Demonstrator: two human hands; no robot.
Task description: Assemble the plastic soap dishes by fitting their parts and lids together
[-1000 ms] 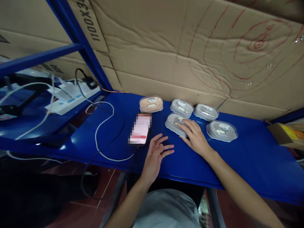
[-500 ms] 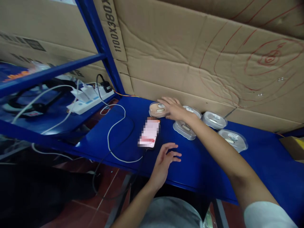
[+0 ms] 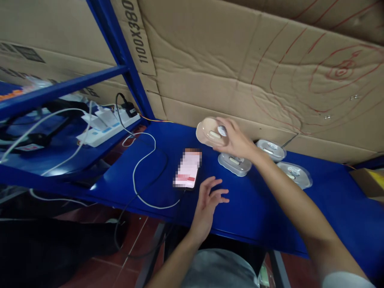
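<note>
My right hand is closed on a beige oval container with a clear lid, gripping its right end and holding it tilted above the blue table. Just below it lies a grey oval container, also with a clear lid and a pale handle-like piece on top. My left hand hovers over the front part of the table, fingers apart, holding nothing. Beside it, to the upper left, a phone lies with a lit, blurred-out screen. My right hand hides part of the row of containers behind it.
Two more grey containers stand to the right, one near the back and one nearer. A white cable curls left of the phone. A power strip sits at left; a cardboard sheet closes off the back.
My right hand has taken hold of the beige container and lifted it off the table, moving it slightly right. My left hand has barely moved.
</note>
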